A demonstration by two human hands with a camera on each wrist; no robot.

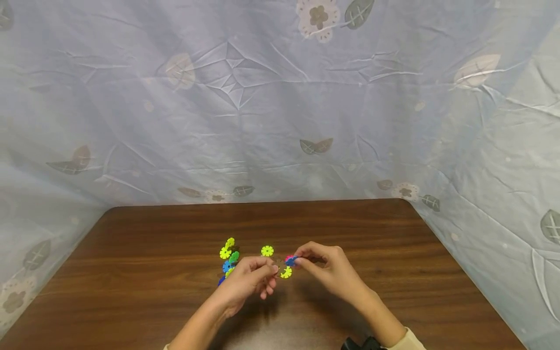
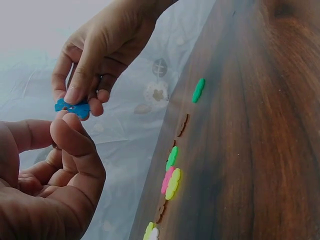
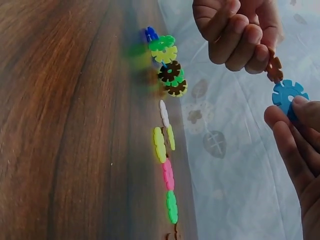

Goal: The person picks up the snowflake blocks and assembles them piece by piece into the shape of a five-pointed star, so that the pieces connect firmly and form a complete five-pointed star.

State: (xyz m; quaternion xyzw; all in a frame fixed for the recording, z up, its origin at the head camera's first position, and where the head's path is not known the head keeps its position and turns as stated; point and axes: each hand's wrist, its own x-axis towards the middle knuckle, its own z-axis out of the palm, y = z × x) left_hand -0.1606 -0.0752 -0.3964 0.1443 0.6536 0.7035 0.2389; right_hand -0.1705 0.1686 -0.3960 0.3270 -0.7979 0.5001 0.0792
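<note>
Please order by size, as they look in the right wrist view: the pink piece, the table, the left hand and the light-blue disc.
1. Table
2. Left hand
3. Light-blue disc, partly hidden
4. Pink piece, seen nearly edge-on

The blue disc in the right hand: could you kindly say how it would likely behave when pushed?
The blue disc looks thin with a centre hole, so it is probably light. It shows no clear bend in the right hand, suggesting stiffness. Its notched rim would likely hinder smooth rolling.

Muted light, soft shadows on the table (image 1: 153, 248)
</note>
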